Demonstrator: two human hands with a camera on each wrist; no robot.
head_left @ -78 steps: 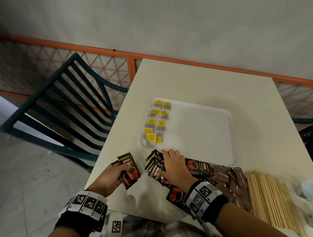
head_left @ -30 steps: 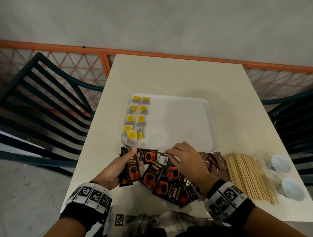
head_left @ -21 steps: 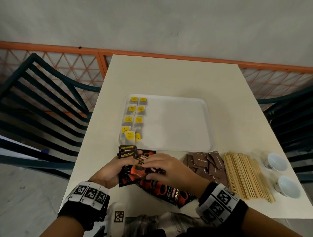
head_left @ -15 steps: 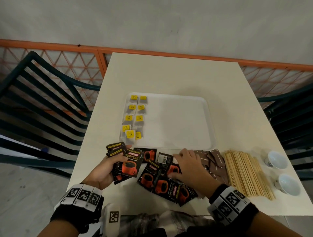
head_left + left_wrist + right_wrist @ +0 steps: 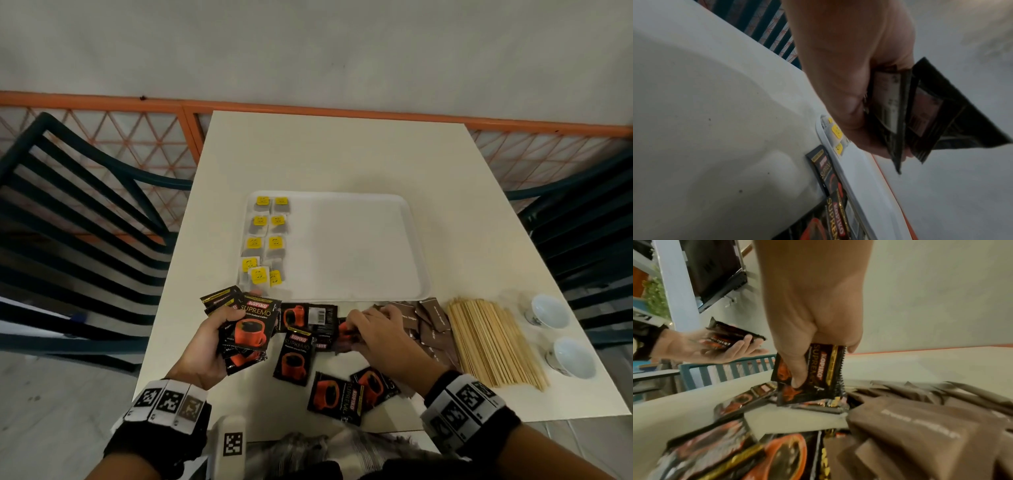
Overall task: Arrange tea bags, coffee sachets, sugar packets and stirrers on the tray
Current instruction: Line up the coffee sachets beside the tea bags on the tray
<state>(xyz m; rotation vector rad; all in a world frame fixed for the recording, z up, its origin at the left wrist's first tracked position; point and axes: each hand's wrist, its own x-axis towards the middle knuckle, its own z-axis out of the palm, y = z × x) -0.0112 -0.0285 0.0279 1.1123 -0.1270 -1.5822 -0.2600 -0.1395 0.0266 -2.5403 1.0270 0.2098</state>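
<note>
Head view shows the left hand (image 5: pixel 209 346) gripping a fanned stack of coffee sachets (image 5: pixel 245 329) just above the table (image 5: pixel 342 154), thumb laid across the top one. Each sachet is black and glossy with a red cup, a red KOPIKO badge and gold SUPREMO lettering. The right hand (image 5: pixel 380 339) pinches a single sachet (image 5: pixel 818 369) between thumb and fingers, lifting it on edge from the loose sachets (image 5: pixel 329 377) scattered along the table's near side; the right wrist view shows its serrated end and gold stripe. Behind them lies the white tray (image 5: pixel 414 240), with tea bags (image 5: pixel 265 240) bearing yellow tags lined in two columns at its left side. Brown sugar packets (image 5: pixel 431 322) sit heaped just right of the sachets, beside a flat bundle of pale wooden stirrers (image 5: pixel 493 342). Two small white cups (image 5: pixel 558 329) stand near the table's right edge
</note>
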